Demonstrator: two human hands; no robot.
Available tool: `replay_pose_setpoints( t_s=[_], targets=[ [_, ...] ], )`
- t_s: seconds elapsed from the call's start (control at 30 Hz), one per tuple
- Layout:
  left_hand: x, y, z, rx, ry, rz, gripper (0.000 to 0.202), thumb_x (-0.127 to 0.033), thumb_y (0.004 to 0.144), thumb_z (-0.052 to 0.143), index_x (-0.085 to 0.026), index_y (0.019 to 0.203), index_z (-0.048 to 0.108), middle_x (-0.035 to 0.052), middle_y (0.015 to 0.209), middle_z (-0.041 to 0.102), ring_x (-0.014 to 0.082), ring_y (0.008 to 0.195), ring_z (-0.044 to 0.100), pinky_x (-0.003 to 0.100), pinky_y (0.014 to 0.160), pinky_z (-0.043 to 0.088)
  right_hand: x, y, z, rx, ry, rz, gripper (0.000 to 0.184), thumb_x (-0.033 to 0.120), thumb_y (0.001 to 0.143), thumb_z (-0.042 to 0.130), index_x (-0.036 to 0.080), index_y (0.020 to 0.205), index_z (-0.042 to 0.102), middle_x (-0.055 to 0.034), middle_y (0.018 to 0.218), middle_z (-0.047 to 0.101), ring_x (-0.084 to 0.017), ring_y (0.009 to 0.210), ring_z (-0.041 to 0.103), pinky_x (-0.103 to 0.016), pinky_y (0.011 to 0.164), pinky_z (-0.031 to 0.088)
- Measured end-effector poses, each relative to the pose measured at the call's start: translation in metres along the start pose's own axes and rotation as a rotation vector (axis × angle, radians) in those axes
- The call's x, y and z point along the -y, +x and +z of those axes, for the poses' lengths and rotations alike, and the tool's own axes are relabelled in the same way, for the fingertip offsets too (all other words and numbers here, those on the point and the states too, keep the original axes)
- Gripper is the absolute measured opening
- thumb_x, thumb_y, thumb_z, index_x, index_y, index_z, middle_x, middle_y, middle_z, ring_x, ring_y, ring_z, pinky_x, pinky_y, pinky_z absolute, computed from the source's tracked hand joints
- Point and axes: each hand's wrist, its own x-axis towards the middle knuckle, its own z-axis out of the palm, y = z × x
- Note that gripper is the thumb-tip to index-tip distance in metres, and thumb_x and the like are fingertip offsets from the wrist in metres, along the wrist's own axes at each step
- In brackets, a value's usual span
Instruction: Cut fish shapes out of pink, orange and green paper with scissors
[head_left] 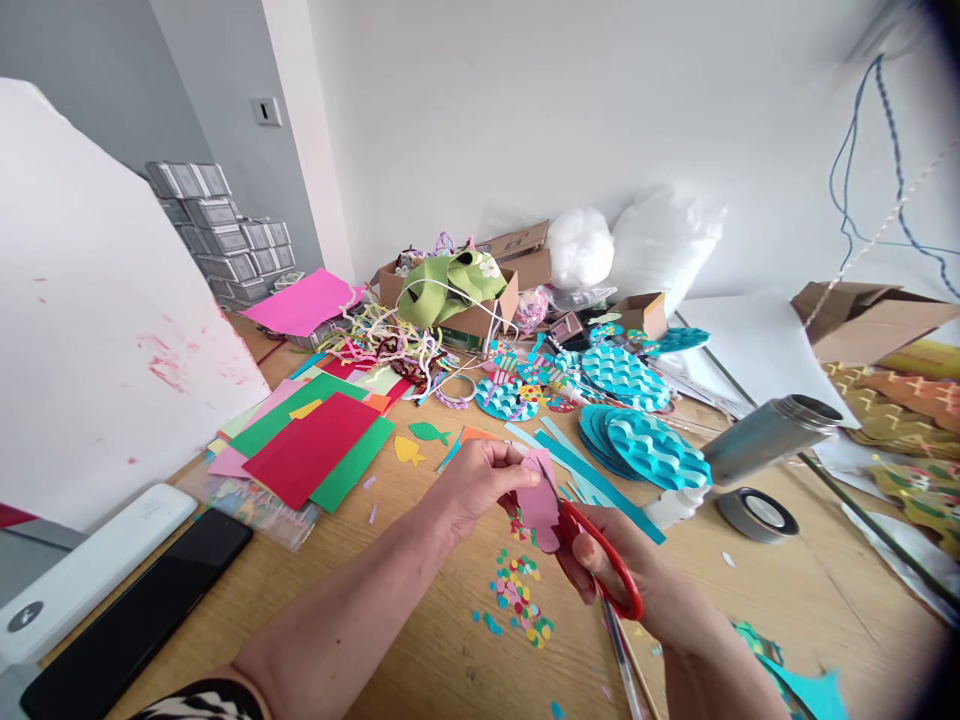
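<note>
Between thumb and fingers, my left hand [484, 485] pinches the upper left edge of a piece of pink paper [538, 512]. My right hand [611, 560] is wrapped round the red handles of a pair of scissors [626, 585], whose blades lie at the paper's right side. The paper's lower end is cut in a rounded outline. Below the hands, small coloured paper dots [517, 595] are scattered on the wooden table. A yellow paper fish [409, 451] and a green paper fish [429, 432] lie to the left of my left hand.
Coloured paper sheets [315, 450] are stacked at left, near a black phone [139, 615]. Blue wavy discs [656, 450], a metal flask [772, 435] and a roll of tape [757, 514] stand at right. A cardboard box [506, 300] with green fabric sits at the back.
</note>
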Motion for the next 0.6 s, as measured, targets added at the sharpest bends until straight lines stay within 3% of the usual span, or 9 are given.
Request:
replay_pose_setpoints(
  t_s=[0.6],
  targets=[
    [-0.0018,-0.0023,0.001,-0.014,0.052,0.017,0.02,-0.031,0.06,0.066,-0.013,0.067,0.062,-0.0005,0.057,0.059,0.0086,0.049,0.052,0.021,0.048,0.04,0.0004,0.0003,-0.0002,-0.003,-0.06,0.05,0.065,0.083,0.076,0.041,0.019,0.075,0.047,0.0015,0.056,0.045,-0.011,0.051,0.038,-0.023,0.045,0.028]
  ],
)
